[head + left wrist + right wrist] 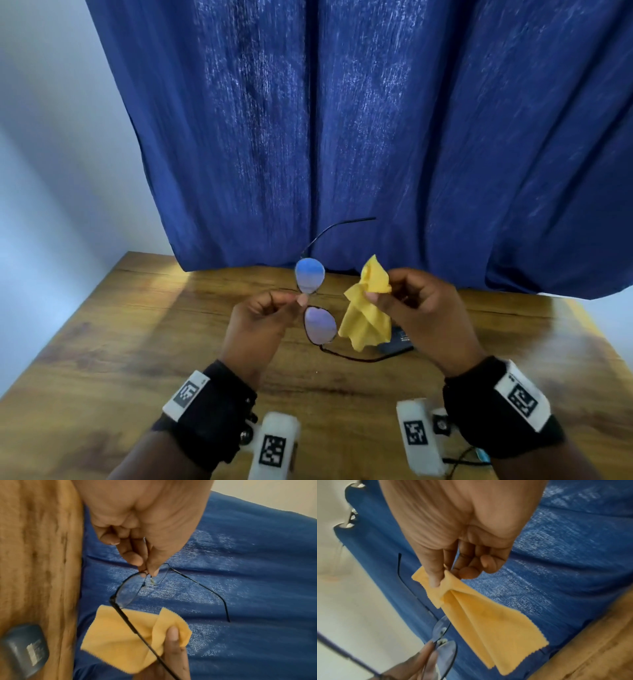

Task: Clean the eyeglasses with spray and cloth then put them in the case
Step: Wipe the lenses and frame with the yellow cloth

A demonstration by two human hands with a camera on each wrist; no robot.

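Left hand (263,318): thumb and forefinger pinch glasses (317,308) at the bridge, temples spread, clear of table (137,359).
Right hand (421,308): fingertips nip cloth (368,318), most hanging loose beside the lenses.
Case (397,342): likely the dark box under the cloth.
Risk: narrow bridge pinch may twist or slip under wiping; fingertips could smear lenses.

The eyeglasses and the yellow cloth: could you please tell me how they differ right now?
The eyeglasses are a rigid thin dark frame with clear lenses; the yellow cloth is soft and hangs crumpled. The left hand pinches the eyeglasses at the bridge; the right hand pinches the cloth. Both are held above the table.
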